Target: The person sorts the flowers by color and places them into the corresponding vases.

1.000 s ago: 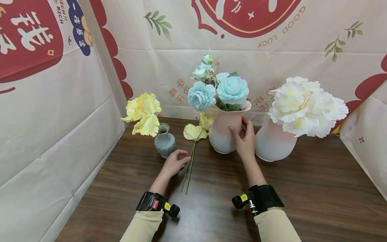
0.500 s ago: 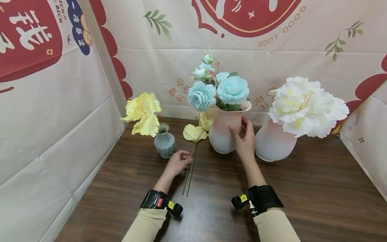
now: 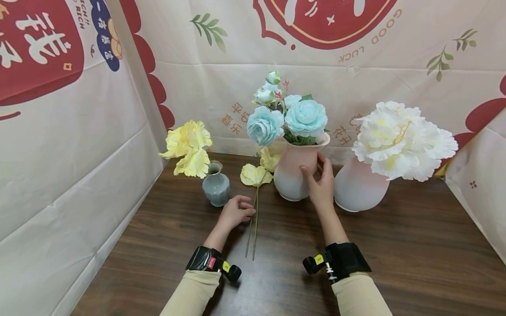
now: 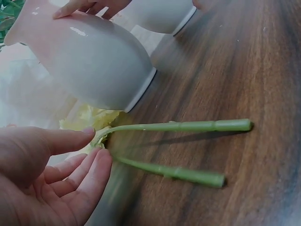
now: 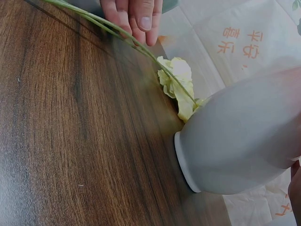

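Note:
A yellow flower lies on the table, its two long green stems pointing toward me. My left hand is at these stems, thumb and fingers apart on either side of them in the left wrist view. My right hand holds the side of a pink-and-white vase, thumb on the front and fingers round the right side. Light blue roses stand in that vase, which is upright. Its lower body and foot fill much of the right wrist view.
Left of the stems stands a small grey-blue vase with a yellow flower leaning out over its left side. At right is another pink-and-white vase with a large white flower. A printed cloth hangs behind the dark wooden table.
My left hand has moved slightly right, and the near ends of the stems have swung right with it. My right hand and its vase have stayed put.

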`<action>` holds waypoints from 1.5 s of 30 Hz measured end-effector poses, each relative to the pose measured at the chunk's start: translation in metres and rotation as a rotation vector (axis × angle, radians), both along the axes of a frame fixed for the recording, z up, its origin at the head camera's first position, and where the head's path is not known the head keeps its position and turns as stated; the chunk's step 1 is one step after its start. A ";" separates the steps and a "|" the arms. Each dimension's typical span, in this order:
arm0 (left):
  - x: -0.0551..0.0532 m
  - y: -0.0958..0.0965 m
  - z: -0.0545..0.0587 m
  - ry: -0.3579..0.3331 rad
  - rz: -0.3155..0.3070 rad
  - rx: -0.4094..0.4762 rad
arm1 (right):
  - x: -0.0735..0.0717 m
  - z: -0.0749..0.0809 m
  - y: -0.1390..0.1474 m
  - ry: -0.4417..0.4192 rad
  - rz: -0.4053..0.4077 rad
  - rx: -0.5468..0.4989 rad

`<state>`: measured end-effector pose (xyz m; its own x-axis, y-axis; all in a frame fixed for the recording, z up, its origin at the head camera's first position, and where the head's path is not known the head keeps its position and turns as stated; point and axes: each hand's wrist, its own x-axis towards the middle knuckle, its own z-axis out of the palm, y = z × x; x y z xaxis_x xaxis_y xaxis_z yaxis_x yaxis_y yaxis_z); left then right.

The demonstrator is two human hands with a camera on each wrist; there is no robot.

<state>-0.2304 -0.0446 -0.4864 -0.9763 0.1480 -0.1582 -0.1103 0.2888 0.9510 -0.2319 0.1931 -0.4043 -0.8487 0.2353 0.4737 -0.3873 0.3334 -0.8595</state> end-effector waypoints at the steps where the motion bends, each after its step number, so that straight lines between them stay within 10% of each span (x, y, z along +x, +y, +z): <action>1: 0.000 0.000 0.000 0.001 0.001 -0.009 | 0.000 0.000 0.000 0.000 0.000 0.000; 17: -0.005 0.004 0.001 0.003 0.009 -0.168 | 0.000 0.000 -0.001 -0.011 -0.001 -0.002; 45: 0.007 -0.008 0.020 0.048 0.106 0.111 | -0.004 -0.003 0.003 -0.046 0.018 -0.011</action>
